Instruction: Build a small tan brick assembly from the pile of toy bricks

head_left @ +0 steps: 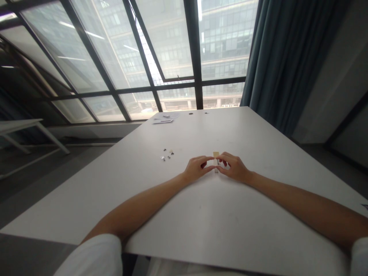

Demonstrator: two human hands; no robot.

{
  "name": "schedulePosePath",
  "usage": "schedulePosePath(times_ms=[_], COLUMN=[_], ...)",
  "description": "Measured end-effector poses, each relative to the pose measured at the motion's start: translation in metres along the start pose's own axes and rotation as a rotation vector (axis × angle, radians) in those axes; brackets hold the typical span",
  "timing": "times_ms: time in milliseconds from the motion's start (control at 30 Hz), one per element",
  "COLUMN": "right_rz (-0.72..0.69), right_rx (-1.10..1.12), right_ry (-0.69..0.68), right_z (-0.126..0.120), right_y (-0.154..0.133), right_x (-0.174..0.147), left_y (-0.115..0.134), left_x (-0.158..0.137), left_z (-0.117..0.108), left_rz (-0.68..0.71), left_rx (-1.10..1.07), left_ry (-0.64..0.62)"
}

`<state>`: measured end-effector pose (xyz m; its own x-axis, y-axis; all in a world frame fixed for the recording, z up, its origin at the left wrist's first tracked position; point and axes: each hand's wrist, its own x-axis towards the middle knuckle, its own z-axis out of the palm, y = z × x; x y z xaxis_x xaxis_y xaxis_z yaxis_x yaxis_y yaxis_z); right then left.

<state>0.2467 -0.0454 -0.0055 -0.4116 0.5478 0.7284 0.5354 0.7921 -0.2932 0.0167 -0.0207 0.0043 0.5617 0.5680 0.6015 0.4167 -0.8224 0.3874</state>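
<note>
A small block-like piece (216, 154), yellow at its far end and whitish below, stands or lies on the white table between my hands. I cannot make out its exact kind. From the left side, the thumb and index finger of my left hand (198, 168) pinch it. My right hand (234, 167) meets it from the other side, its thumb and fingertips closed against it. Fingers cover much of its middle, and a greyish end shows just below the thumbs. To the left lie several tiny loose parts (168, 156), some black, some grey, one yellowish.
The white table (138, 214) reaches toward the windows. Papers (163, 120) lie at its far left corner, and small dark items (191, 113) sit near the far edge. A blue curtain (276, 69) hangs at the right. Another table (20, 124) stands at the left.
</note>
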Motion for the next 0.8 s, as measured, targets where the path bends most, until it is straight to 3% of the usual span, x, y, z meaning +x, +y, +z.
schedulePosePath(times_ms=[300, 467, 667, 800], right_rz=[0.009, 0.077, 0.171, 0.19], right_rx=[0.001, 0.027, 0.032, 0.014], right_ry=[0.019, 0.099, 0.145, 0.055], right_z=[-0.002, -0.004, -0.013, -0.015], right_y=[-0.002, -0.002, 0.0, 0.005], right_x=[-0.001, 0.0, -0.001, -0.005], left_y=[-0.003, -0.001, 0.0, -0.001], left_x=[-0.001, -0.001, 0.0, 0.001], left_z=[-0.001, -0.001, 0.0, 0.0], left_rz=[-0.005, -0.021, -0.166, -0.227], left_rx=[-0.02, 0.004, 0.148, 0.204], left_ry=[-0.013, 0.011, 0.1, 0.079])
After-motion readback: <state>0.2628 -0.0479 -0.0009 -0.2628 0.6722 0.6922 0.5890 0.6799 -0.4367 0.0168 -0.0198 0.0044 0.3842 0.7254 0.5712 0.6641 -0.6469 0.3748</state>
